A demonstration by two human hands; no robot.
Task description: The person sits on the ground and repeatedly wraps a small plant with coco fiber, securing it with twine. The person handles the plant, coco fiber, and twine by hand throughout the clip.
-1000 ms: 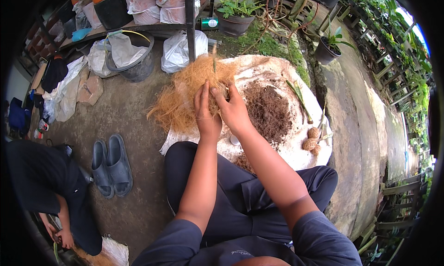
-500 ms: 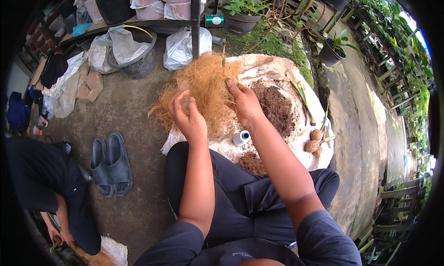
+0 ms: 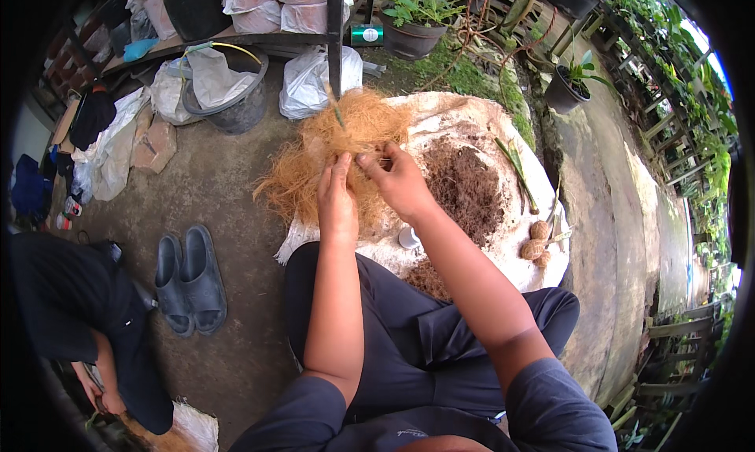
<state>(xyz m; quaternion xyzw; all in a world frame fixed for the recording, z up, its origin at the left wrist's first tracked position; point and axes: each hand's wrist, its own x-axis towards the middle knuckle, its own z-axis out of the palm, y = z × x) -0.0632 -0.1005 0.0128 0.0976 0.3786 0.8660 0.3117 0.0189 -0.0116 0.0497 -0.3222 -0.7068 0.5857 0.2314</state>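
My left hand (image 3: 338, 202) is raised over a heap of brown coconut fibre (image 3: 358, 122), its fingers pressed together and pointing away from me. Close beside it, my right hand (image 3: 399, 186) is bent with thumb and fingers pinched in the fibre. Just beyond the fingertips a thin green plant stem (image 3: 338, 114) slants up to the left. What lies between the hands blends with the fibre behind and cannot be made out clearly. A white thread spool (image 3: 409, 238) stands near my right forearm, which partly covers it.
Dark soil (image 3: 464, 189) lies on a white sack (image 3: 543, 177), with a cut green plant (image 3: 515, 169) and several wrapped brown balls (image 3: 536, 244) at right. Slippers (image 3: 200, 279) are on the floor at left. A metal post (image 3: 335, 35) rises behind the heap; another person (image 3: 86, 318) sits at lower left.
The plant stem has shifted left and now tilts. My left hand's fingers, spread before, have come together. My right hand has moved left and down, so the two hands nearly meet.
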